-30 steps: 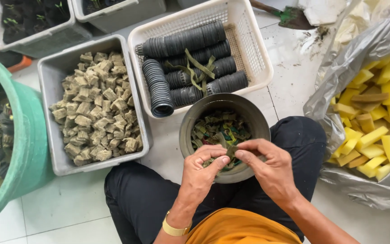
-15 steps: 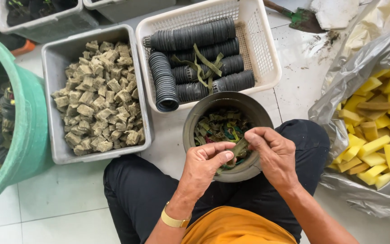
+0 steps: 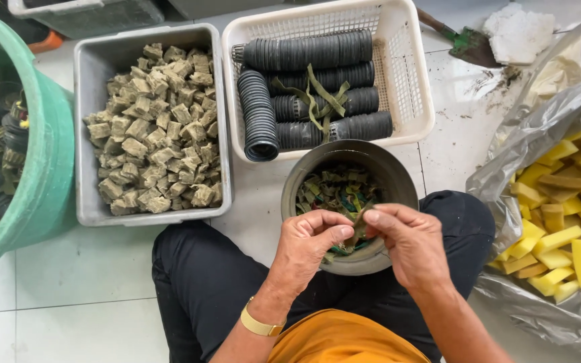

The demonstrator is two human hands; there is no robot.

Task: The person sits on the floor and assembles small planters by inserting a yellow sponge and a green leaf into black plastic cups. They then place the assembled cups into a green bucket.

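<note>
Both hands, left [image 3: 311, 238] and right [image 3: 408, 242], pinch a green strip [image 3: 358, 227] over a grey bowl [image 3: 304, 176] of cuttings on the lap. Beyond it sit a white basket [image 3: 408, 81] of black pot stacks and a grey tub [image 3: 89, 134] of brownish cubes.

A single head-worn camera looked almost straight down from above the seated person's lap onto a tiled floor [image 3: 68, 296]. It sat close, so the left hand [image 3: 307, 245] and right hand [image 3: 411, 245] filled the lower middle, over a grey bowl [image 3: 317, 168]. The top of the view faced away from the person, towards a white basket [image 3: 411, 81] and grey tub [image 3: 85, 134]. No second view overlapped it.
</note>
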